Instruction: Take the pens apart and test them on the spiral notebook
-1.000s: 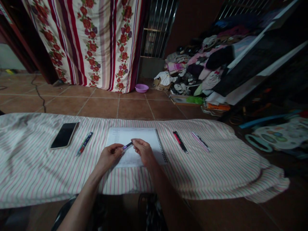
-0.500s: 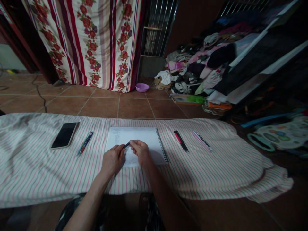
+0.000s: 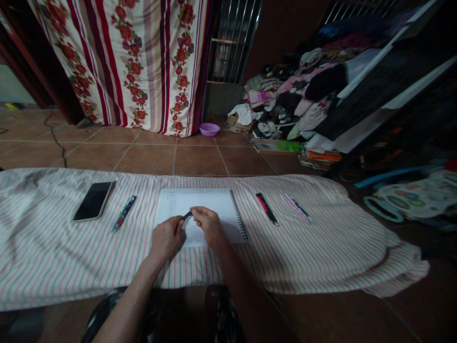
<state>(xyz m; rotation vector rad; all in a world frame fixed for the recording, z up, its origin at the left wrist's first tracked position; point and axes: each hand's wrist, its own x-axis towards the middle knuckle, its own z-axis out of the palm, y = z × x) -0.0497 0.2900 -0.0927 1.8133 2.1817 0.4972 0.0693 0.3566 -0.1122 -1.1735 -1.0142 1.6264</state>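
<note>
A short dark pen (image 3: 186, 215) is held between my two hands, above a spiral-bound notebook (image 3: 217, 195) with white pages. My left hand (image 3: 167, 237) is closed around its lower left end. At the other end, the fingertips of my right hand (image 3: 208, 224) pinch the pen. My fingers cover both ends, so its tip cannot be made out. Left of the notebook lie a multicoloured pen (image 3: 124, 212) and a phone (image 3: 94, 201) with a dark screen. To the right are a red and black pen (image 3: 267, 209) and a pink and white pen (image 3: 298, 208).
A striped cloth (image 3: 321, 257) covers the low surface under everything. Beyond it, on the tiled floor (image 3: 150, 157), stands a purple basin (image 3: 209, 129) near a flowered curtain (image 3: 153, 66). Piled clothes (image 3: 285, 97) fill the back right.
The whole view has shifted very slightly. Both hands keep their hold on the dark pen, in nearly the same place over the notebook.
</note>
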